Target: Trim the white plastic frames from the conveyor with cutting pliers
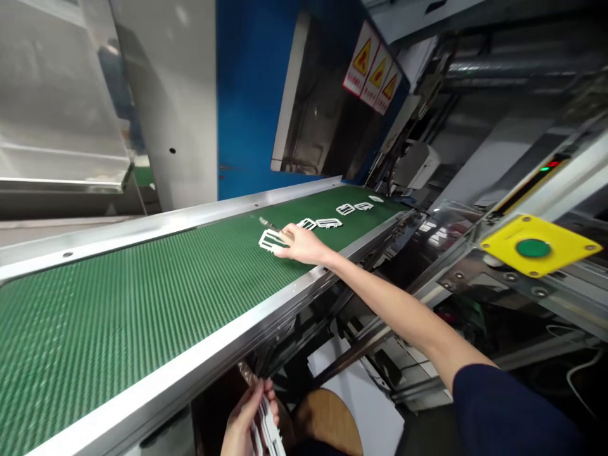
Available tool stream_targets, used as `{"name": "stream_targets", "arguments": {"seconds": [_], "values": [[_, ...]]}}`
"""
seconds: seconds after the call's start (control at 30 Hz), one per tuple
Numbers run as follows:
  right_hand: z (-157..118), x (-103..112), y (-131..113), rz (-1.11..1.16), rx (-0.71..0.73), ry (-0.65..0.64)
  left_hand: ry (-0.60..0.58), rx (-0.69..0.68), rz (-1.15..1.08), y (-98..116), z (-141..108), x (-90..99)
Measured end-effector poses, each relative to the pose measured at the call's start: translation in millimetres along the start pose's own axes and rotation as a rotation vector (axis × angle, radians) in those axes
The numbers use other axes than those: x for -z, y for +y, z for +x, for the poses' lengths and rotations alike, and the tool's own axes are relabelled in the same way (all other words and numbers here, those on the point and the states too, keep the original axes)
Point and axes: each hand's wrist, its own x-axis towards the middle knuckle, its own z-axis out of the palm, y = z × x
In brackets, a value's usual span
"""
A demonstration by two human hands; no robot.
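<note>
White plastic frames lie on the green conveyor belt (156,297); one pair is a rectangular frame (345,209) and another (363,206) beside it. My right hand (301,245) reaches over the belt, its fingers closed on a white frame (270,240). Just beyond that hand, a flat white frame (329,223) rests on the belt, with one more partly hidden behind the fingers. Low in the view, my left hand (251,415) is wrapped round a stack of white frames (268,430), held below the belt's near edge.
Metal rails (190,373) border the belt. Behind it stands a blue machine (249,95) with warning labels. At the right is a yellow plate (570,246) with a green button. A round wooden stool top (327,421) and white sheets (375,415) are below.
</note>
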Motion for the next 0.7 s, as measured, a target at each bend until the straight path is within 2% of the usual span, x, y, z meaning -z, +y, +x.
{"name": "stream_targets", "arguments": {"seconds": [0.1,0.17,0.27,0.33,0.43,0.5,0.7], "values": [[-48,3,-26,0.386,0.054,0.025,-0.053,-0.209,-0.033,7,-16,1.2],[-92,-5,-47,0.561,0.112,-0.056,-0.098,-0.293,-0.059,15,-34,3.8],[-149,-31,-70,0.534,0.172,-0.175,-0.138,-0.358,-0.062,27,-56,13.6],[-173,-55,-77,0.519,0.158,-0.208,-0.085,-0.392,0.030,28,-62,23.5],[-188,-87,-75,0.589,0.073,-0.294,0.055,-0.421,0.233,21,-60,37.9],[-191,-102,-68,0.693,0.001,-0.356,0.128,-0.437,0.289,13,-57,44.9],[-197,-126,-45,1.014,-0.178,-0.291,0.243,-0.419,0.170,-1,-56,56.8]]}}
